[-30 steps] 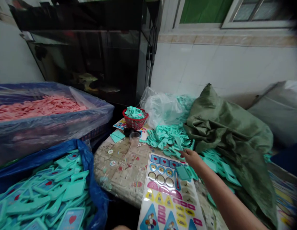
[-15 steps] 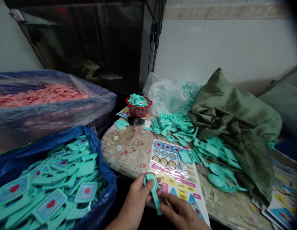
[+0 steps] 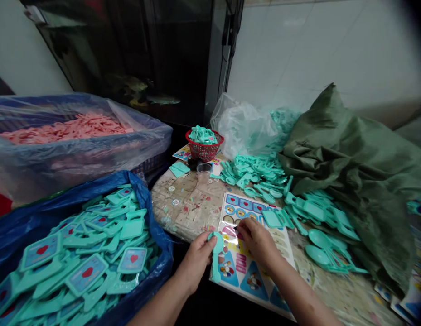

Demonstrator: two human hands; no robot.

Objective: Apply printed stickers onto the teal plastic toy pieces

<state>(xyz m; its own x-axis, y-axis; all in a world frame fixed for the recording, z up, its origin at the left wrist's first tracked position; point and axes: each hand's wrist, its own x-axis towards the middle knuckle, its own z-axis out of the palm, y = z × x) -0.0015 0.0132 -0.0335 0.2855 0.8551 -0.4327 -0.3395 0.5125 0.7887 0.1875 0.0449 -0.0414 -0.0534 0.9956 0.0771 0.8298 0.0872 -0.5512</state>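
My left hand (image 3: 198, 253) pinches a teal plastic toy piece (image 3: 216, 253) by its round head, with the straight handle pointing down. The piece is just over the near left edge of a sticker sheet (image 3: 287, 259). My right hand (image 3: 254, 237) is closed above the middle of that sheet, fingertips at a pink sticker (image 3: 228, 231). A small dark tip shows at those fingers; what it belongs to is hidden. Flat teal pieces (image 3: 272, 219) overlap the sheet's right edge, and teal spoon-like pieces (image 3: 317, 256) lie to its right.
At left, a blue-lined container (image 3: 156, 213) holds teal pieces with heart stickers; behind it is a plastic-lined bin of pink pieces (image 3: 70, 129). A red basket (image 3: 203, 151) stands at the back of the worn table (image 3: 186, 210). A green sack (image 3: 353, 149) rests at right.
My right hand has moved away from the teal piece, forward onto the sticker sheet. My left hand still holds the piece, shifted slightly. The camera view has shifted, too.
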